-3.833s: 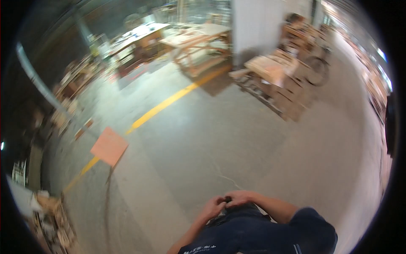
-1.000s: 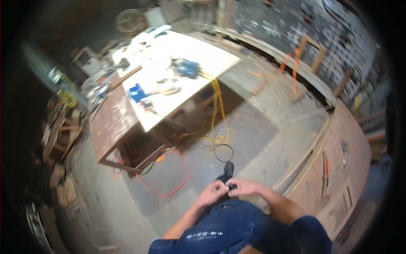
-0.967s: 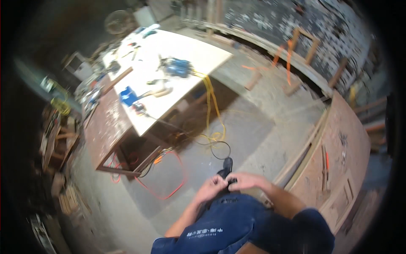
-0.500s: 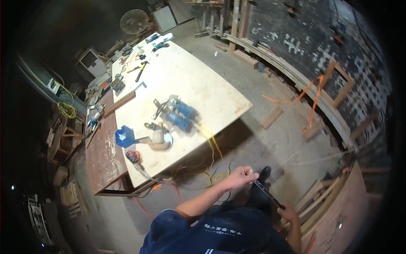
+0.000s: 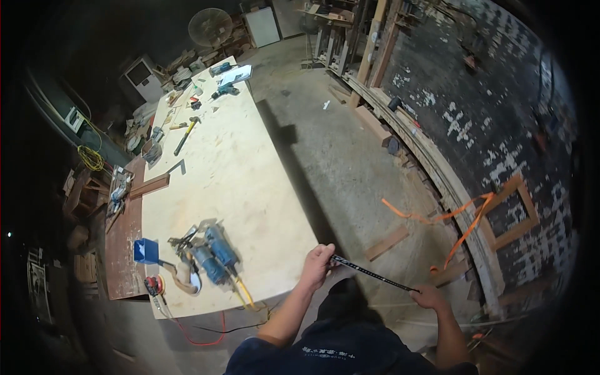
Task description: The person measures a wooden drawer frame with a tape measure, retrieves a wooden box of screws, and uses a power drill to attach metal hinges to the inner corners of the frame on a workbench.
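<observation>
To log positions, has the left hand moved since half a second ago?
Yes, the left hand has moved toward the pale tabletop, now appearing beside its near right corner.

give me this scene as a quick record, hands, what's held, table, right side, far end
left hand: the left hand grips one end of a black band with pale marks
right hand: the right hand grips the other end
band: stretched between both hands, beside the table
table: pale-topped table with a hammer, blue power tools and a blue box
right side: wooden frame, orange ribbon
far end: round fan
</observation>
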Available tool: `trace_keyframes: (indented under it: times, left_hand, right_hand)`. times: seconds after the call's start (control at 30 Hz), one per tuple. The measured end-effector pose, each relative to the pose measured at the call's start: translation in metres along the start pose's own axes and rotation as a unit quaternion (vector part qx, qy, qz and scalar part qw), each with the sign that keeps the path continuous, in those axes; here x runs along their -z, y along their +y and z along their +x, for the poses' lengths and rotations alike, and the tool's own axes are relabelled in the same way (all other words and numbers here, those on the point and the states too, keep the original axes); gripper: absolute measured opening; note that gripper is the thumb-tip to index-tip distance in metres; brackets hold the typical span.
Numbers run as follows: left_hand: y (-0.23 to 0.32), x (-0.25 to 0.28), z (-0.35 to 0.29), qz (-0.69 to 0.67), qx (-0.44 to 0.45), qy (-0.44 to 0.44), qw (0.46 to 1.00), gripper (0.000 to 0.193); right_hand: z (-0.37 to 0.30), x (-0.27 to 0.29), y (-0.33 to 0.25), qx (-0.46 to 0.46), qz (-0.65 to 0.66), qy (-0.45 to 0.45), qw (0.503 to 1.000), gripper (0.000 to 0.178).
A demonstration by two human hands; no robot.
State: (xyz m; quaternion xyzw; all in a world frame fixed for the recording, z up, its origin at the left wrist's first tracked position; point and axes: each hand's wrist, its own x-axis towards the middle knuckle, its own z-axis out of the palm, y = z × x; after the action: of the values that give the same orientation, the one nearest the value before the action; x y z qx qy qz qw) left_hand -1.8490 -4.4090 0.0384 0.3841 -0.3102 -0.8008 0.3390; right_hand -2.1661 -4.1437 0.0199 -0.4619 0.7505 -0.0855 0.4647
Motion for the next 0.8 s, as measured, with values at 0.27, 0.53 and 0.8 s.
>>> trace_keyframes:
  times: [0.27, 0.53, 0.8]
  left_hand:
    - [0.014, -0.005, 0.201, -0.001, -0.027, 0.194, 0.981, 0.032]
    - [0.103, -0.109, 0.388, 0.107, -0.034, 0.134, 0.985, 0.030]
    - [0.213, -0.139, 0.572, 0.343, -0.057, 0.034, 0.937, 0.034]
  right_hand:
    - [0.226, 0.172, -0.050, -0.010, -0.159, -0.095, 0.983, 0.040]
    - [0.392, 0.327, -0.064, -0.127, -0.194, -0.175, 0.957, 0.040]
    - [0.618, 0.446, -0.145, -0.192, -0.047, -0.166, 0.966, 0.034]
